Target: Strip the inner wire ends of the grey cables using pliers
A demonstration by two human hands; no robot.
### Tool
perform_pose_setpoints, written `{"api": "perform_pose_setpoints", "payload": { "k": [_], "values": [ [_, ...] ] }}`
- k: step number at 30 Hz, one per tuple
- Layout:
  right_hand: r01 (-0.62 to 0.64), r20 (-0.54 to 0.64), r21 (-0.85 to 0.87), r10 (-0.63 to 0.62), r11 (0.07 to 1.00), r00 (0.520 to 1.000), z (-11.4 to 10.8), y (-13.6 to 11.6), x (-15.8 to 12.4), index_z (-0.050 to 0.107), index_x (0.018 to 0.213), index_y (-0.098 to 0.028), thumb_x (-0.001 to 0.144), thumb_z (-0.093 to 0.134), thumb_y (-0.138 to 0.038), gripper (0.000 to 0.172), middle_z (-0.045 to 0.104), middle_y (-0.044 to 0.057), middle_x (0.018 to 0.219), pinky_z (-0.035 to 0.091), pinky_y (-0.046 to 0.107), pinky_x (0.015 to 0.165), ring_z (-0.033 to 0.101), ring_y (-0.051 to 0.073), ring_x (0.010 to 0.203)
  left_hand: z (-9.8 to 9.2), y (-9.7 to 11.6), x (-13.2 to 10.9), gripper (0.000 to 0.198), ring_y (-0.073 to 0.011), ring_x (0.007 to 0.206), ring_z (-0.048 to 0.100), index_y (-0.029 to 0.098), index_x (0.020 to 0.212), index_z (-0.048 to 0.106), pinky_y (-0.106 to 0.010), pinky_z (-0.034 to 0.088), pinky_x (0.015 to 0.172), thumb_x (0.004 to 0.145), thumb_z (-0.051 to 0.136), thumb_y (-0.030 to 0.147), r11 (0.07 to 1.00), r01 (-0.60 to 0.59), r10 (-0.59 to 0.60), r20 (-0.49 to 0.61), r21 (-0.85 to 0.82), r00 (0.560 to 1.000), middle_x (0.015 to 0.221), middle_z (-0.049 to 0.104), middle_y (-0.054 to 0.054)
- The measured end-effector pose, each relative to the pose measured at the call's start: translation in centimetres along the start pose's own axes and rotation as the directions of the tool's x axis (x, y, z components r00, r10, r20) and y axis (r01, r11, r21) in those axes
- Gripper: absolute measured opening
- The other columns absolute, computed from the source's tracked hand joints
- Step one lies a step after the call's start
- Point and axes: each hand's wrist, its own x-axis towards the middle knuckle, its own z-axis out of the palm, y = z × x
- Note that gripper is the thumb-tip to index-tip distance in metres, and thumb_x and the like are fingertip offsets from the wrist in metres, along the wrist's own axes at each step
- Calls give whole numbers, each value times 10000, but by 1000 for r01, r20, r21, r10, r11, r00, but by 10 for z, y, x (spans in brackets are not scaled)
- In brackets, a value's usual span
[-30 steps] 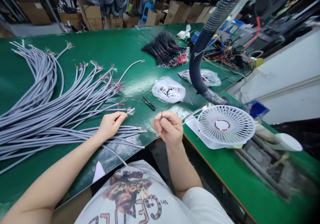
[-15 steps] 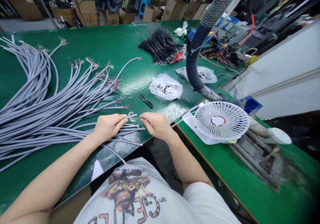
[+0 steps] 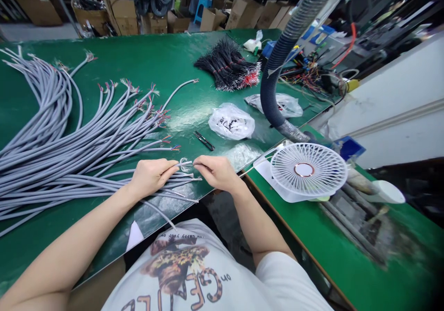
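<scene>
Near the table's front edge, my left hand (image 3: 152,176) pinches a grey cable close to its stripped end (image 3: 184,164), where white strands fan out. My right hand (image 3: 215,172) is closed just right of that end, fingertips at the tip of the strands; what it grips is too small to make out. Several grey cables (image 3: 86,181) lie beside and beneath my left hand, many with red and white wire ends. Black snips (image 3: 204,140) rest beyond my hands, beside a clear plastic bag (image 3: 231,121) of small parts.
A white fan (image 3: 308,169) stands at the right, by a dark flexible hose (image 3: 269,89) that comes down to the table. Bundles of black wires (image 3: 227,65) lie farther back on the green table (image 3: 138,54). Cardboard boxes (image 3: 120,12) stand behind it.
The white strands at the cable's end now point more to the right, towards my right hand. Both hands keep nearly the same place; the whole view has shifted slightly.
</scene>
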Motion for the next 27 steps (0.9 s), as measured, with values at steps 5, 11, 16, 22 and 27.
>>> {"api": "perform_pose_setpoints", "payload": {
  "k": [5,11,16,22,27],
  "values": [
    [0,37,197,-8,980,999,6,15,4,646,834,-161,874,518,-198,139,650,-2,709,370,180,572,514,71,557,0,-3,1,323,-109,605,630,167,997,700,-206,410,567,951,441,354,998,-42,46,74,-49,996,746,724,-21],
    [-112,116,456,65,883,991,15,27,7,649,770,-133,825,569,-249,151,546,-30,578,326,173,483,410,59,487,-1,-6,2,321,-113,662,648,166,1037,690,-190,442,612,954,431,337,979,6,30,170,-206,985,801,730,-30],
    [-175,141,529,117,830,983,17,25,10,644,746,-126,801,581,-267,164,522,-32,567,313,180,473,392,56,485,-2,-3,3,329,-126,679,652,169,1017,705,-196,456,639,943,442,352,972,98,-59,180,-216,982,814,732,-37],
    [-321,164,675,288,665,943,27,18,8,627,761,-127,777,616,-330,203,520,-35,540,339,186,468,438,63,470,-7,-1,6,325,-127,686,633,148,1046,695,-204,459,664,937,448,328,951,155,-111,174,-268,979,805,708,-49],
    [-339,271,801,205,494,940,31,24,9,626,756,-119,733,679,-406,293,527,-40,514,361,195,456,443,62,442,-14,-1,8,313,-111,637,578,147,1065,685,-195,440,624,940,432,284,921,131,-47,228,-367,972,740,657,-29]
  ]
}}
